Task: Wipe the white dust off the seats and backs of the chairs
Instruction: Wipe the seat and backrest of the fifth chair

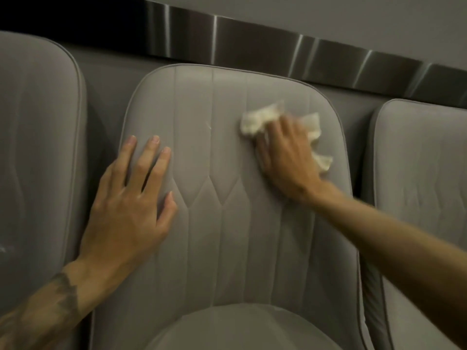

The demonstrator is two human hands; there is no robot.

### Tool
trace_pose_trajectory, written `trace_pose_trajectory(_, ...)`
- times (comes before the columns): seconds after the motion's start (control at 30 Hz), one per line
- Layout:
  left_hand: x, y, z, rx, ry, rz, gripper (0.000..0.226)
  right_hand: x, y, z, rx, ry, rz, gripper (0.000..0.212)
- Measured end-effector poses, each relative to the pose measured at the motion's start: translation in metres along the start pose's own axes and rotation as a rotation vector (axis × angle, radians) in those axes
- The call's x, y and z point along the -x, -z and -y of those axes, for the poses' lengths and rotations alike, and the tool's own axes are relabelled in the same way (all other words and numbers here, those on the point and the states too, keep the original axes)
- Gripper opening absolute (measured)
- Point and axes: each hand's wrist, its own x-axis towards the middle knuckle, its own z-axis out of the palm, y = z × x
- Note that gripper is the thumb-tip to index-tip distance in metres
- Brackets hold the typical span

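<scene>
Under the curled fingers of the right hand (pixel 285 152), a cloth (pixel 255 120) is pressing on the chair back (pixel 222 236); the left hand (pixel 129 210) is resting flat, fingers straight.

Waiting or dining area: row of matching grey upholstered chairs (pixel 227 236), brushed-metal wall strip (pixel 252 37).

I'm seeing R forearm (pixel 384 223) and L forearm (pixel 45 314) both showing bare to frame edge; L one is carrying a dark, blurry tattoo (pixel 64 291) nr the wrist.
</scene>
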Motion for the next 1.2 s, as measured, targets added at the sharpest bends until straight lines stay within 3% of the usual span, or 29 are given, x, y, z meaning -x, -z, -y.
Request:
trace_pose_trajectory(0.1, -0.001, 0.0, 0.0, -0.012, 0.001, -0.005, 0.07, -0.071, 0.0, -0.013, 0.008, -0.256, -0.133, 0.033)
trace_pose_trajectory(0.2, 0.0, -0.001, -0.001, -0.006, -0.001, -0.013, 0.07, -0.044, -0.008, -0.002, -0.004, -0.247, -0.12, 0.03)
trace_pose_trajectory(0.27, 0.0, -0.001, 0.0, -0.008, 0.0, -0.013, 0.07, 0.014, -0.008, 0.013, -0.014, -0.138, -0.046, 0.028)
trace_pose_trajectory(0.37, -0.001, -0.001, -0.001, -0.012, 0.002, -0.005, 0.07, 0.094, -0.001, 0.024, -0.021, 0.178, 0.218, 0.019)
trace_pose_trajectory(0.43, 0.0, 0.001, -0.002, -0.013, 0.006, -0.002, 0.07, 0.104, 0.007, 0.016, 0.005, 0.33, 0.306, 0.016)
trace_pose_trajectory(0.47, 0.0, 0.002, -0.001, -0.015, 0.009, -0.004, 0.07, 0.094, 0.007, 0.012, 0.012, 0.3, 0.282, 0.017)
trace_pose_trajectory(0.6, -0.001, 0.002, -0.001, -0.026, 0.007, -0.002, 0.069, 0.038, 0.001, 0.011, 0.061, -0.109, 0.061, 0.022)
trace_pose_trajectory(0.67, 0.0, 0.001, -0.001, -0.026, 0.005, -0.002, 0.07, 0.052, -0.007, 0.022, 0.035, -0.155, 0.02, 0.019)
trace_pose_trajectory(0.77, 0.001, 0.002, -0.002, -0.032, 0.014, 0.001, 0.071, 0.129, -0.016, 0.042, -0.058, 0.036, 0.138, 0.015)
trace_pose_trajectory(0.87, 0.0, 0.004, -0.003, -0.033, 0.013, 0.011, 0.071, 0.206, -0.02, 0.055, -0.101, 0.413, 0.418, 0.015)
trace_pose_trajectory(0.93, 0.0, 0.004, -0.003, -0.035, 0.01, 0.006, 0.07, 0.213, -0.017, 0.049, -0.063, 0.575, 0.471, 0.017)
trace_pose_trajectory(1.0, 0.0, 0.004, -0.003, -0.036, 0.008, -0.002, 0.07, 0.184, -0.017, 0.04, -0.024, 0.519, 0.415, 0.024)
trace_pose_trajectory(1.13, 0.0, 0.003, -0.004, -0.031, 0.011, -0.007, 0.069, 0.129, -0.015, 0.039, 0.017, 0.069, 0.182, 0.015)
trace_pose_trajectory(1.2, 0.001, 0.004, -0.004, -0.029, 0.012, -0.008, 0.069, 0.144, -0.018, 0.05, -0.009, 0.031, 0.184, 0.013)
